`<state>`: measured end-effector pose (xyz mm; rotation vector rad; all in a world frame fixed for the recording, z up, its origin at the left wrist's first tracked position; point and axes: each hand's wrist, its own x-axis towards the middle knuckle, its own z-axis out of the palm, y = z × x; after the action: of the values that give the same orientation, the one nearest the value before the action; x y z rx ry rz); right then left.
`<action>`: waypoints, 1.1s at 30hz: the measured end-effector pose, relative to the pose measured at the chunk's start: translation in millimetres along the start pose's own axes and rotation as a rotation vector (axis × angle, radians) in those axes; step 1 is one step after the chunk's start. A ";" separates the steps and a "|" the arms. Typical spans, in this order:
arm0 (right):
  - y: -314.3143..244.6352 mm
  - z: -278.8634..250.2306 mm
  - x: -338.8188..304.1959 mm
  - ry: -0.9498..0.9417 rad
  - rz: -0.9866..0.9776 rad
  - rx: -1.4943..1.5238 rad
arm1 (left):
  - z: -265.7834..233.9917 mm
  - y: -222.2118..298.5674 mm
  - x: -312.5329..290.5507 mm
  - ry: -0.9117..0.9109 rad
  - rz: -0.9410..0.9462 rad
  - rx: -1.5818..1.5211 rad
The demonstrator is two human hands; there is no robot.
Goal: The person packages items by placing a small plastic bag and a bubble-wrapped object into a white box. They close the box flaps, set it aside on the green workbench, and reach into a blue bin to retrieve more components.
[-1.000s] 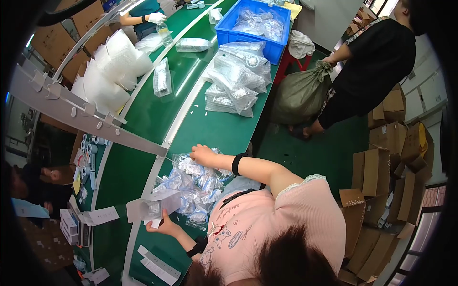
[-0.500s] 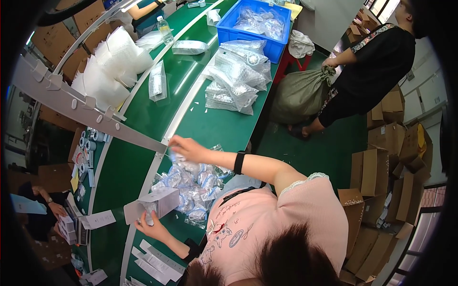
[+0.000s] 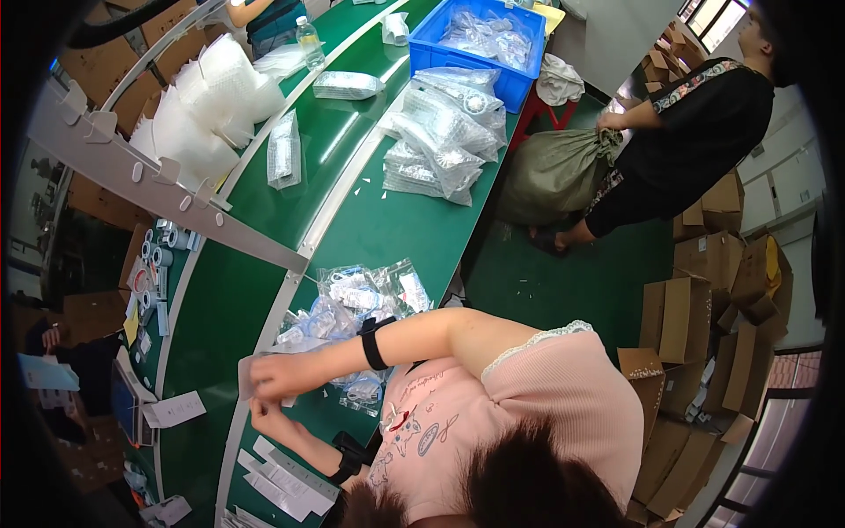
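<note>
Over the near edge of the green bench, my two hands meet at a small white box [image 3: 246,373], mostly hidden behind my right hand and forearm. From below, my left hand [image 3: 267,419] grips the box, fingers bent. Across its top lies my right hand [image 3: 283,375], fingers curled together; whatever they pinch is hidden. Just beyond my right forearm spreads a heap of clear plastic bags [image 3: 356,295] holding small white and blue parts. Flat paper strips [image 3: 283,482] lie below my left wrist.
Bubble-wrap pouches [image 3: 444,132] are piled before a blue crate [image 3: 519,84]. A metal bar [image 3: 176,201] crosses the conveyor [image 3: 216,295]. White foam sheets [image 3: 207,106] stand at far left. On the right, a person holds a green sack [image 3: 559,176] near cardboard boxes [image 3: 687,321].
My right hand has come down from above the bag heap to the white box at my left hand. On the far left, a co-worker's hands have moved away from some white boxes.
</note>
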<state>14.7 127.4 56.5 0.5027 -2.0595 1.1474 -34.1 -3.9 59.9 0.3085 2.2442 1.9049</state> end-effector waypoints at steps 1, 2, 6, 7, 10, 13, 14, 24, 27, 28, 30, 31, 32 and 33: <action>3.2 0.9 -4.1 -0.115 -0.174 -0.213 | -2.7 -4.3 0.5 -0.033 -0.010 -0.043; 5.5 2.9 -6.8 -0.118 -0.170 -0.211 | -3.5 -6.7 1.4 -0.068 -0.019 -0.088; -7.9 3.0 -7.6 -0.043 -0.237 -0.367 | -13.2 -10.6 2.4 -0.041 0.020 0.029; -16.7 -2.9 -4.9 -0.107 -0.143 -0.425 | -17.2 -12.6 3.1 -0.022 0.019 0.030; -30.0 -20.6 -2.2 -0.251 0.003 -0.521 | -22.4 -21.8 2.0 0.079 -0.011 -0.045; -20.5 -25.8 -6.3 -0.373 0.098 -0.496 | -9.0 -24.5 3.3 0.108 0.005 -0.085; -14.1 -23.4 -9.3 -0.386 0.067 -0.480 | -7.1 -24.3 2.2 0.107 0.014 -0.102; 9.1 -41.3 -5.6 -0.296 0.066 -0.175 | -9.4 -34.2 8.2 0.242 0.049 -0.113; 45.5 -33.5 -2.0 -0.253 0.164 0.065 | -10.6 -30.9 30.3 0.310 0.062 -0.149; 59.0 -24.0 -5.8 -0.262 0.249 0.208 | -9.3 -23.2 39.4 0.246 0.073 -0.176; 85.3 -9.3 2.2 -0.274 0.322 0.356 | -11.2 -10.2 56.8 0.122 0.099 -0.219; 101.0 -4.3 12.5 -0.258 0.423 0.437 | -13.6 -10.1 63.3 0.129 0.109 -0.221; 118.2 3.0 21.8 -0.235 0.525 0.515 | -17.0 -10.7 69.6 0.195 0.150 -0.194; 134.3 15.9 30.4 -0.230 0.514 0.512 | -22.7 -12.8 74.6 0.259 0.191 -0.167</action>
<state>-96.5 185.2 -3.0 0.3582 -2.1473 2.0314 -112.5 -7.0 50.7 0.2733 2.2601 2.3369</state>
